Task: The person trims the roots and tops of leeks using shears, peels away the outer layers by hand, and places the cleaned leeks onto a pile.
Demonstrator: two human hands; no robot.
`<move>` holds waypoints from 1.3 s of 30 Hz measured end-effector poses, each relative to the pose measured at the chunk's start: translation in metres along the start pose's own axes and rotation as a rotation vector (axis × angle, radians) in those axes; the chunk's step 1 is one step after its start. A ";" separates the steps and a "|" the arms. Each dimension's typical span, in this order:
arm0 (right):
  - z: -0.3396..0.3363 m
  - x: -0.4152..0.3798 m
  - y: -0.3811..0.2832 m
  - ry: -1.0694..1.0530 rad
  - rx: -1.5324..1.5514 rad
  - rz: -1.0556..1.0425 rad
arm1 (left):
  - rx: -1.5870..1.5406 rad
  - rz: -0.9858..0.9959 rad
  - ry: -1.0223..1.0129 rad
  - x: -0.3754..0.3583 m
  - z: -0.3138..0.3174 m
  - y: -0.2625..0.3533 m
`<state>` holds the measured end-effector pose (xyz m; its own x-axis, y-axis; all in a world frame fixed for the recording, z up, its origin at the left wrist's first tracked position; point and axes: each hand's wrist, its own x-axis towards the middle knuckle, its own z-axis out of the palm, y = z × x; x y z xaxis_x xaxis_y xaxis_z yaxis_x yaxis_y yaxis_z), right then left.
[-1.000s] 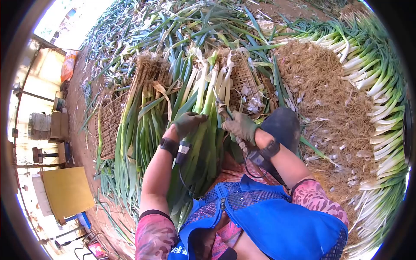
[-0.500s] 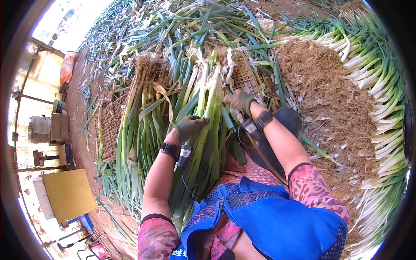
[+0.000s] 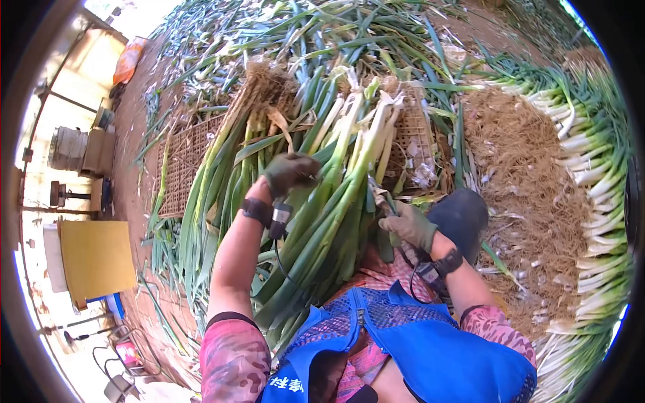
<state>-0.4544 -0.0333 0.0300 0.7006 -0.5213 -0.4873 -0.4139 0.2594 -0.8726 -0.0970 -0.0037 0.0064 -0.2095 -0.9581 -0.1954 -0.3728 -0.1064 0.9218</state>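
Note:
Large green onions [image 3: 359, 158] lie in front of me, white ends away and green leaves running toward my lap. My left hand [image 3: 292, 173], in a dark glove, hovers over the left side of these stalks with its fingers curled; whatever may be inside is hidden. My right hand [image 3: 411, 225], also gloved, is closed beside the stalks near my knee. It grips a thin, limp-looking strip, apparently an outer onion leaf [image 3: 379, 193]. To the left, more unpeeled onions [image 3: 225, 178] with brown roots rest across a plastic crate [image 3: 191, 158].
Cleaned onions [image 3: 591, 178] form a curved row at the right, around a wide heap of brown roots [image 3: 527, 201]. Loose leaves [image 3: 322, 33] cover the ground ahead. Another crate piece [image 3: 413, 138] lies beyond my right hand. A yellow board [image 3: 97, 258] stands at the left.
My right hand has come down toward my knee, away from the white stalk ends. My left hand has lifted off the stalks it was holding. The view has shifted slightly.

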 end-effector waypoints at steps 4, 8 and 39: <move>0.003 -0.011 -0.010 0.018 0.007 0.014 | 0.565 -0.800 0.797 -0.038 -0.049 -0.049; 0.001 -0.009 0.010 -0.013 0.109 0.010 | 0.850 -0.960 0.715 -0.056 -0.047 -0.068; -0.012 -0.061 0.011 0.110 0.246 0.034 | 0.105 -0.713 0.408 -0.101 -0.035 0.117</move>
<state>-0.5083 -0.0086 0.0506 0.6159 -0.5909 -0.5212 -0.2729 0.4606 -0.8446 -0.0875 0.0708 0.1457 0.4464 -0.6932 -0.5659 -0.3789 -0.7193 0.5822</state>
